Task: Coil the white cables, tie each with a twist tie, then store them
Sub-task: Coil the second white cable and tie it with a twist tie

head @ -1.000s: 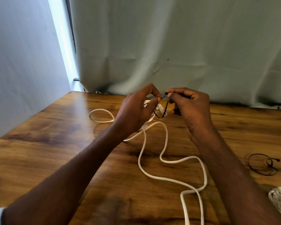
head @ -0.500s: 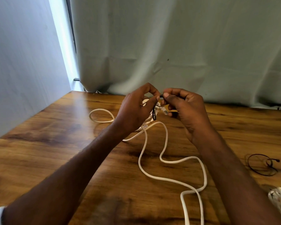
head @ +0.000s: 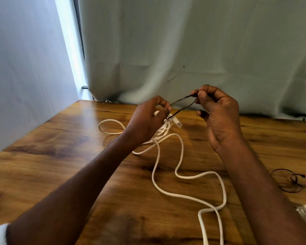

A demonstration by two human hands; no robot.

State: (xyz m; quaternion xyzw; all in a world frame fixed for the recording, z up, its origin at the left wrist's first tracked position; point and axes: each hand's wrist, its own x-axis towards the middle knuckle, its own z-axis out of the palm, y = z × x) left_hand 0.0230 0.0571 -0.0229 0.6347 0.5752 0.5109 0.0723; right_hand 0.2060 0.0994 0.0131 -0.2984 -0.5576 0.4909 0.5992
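Pinching both ends of a black twist tie (head: 182, 107), my right hand (head: 219, 117) has drawn it taut away from my left hand (head: 147, 122), whose curled fingers grip the small bunch of white cable (head: 166, 174) above the counter (head: 42, 156) near its far edge. Most of that cable lies uncoiled toward the near edge. Tying now, I judge, could trap only a few loops, and slack could slip from my left hand.

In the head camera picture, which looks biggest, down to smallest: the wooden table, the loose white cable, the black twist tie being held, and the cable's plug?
1. wooden table
2. white cable
3. black twist tie
4. plug
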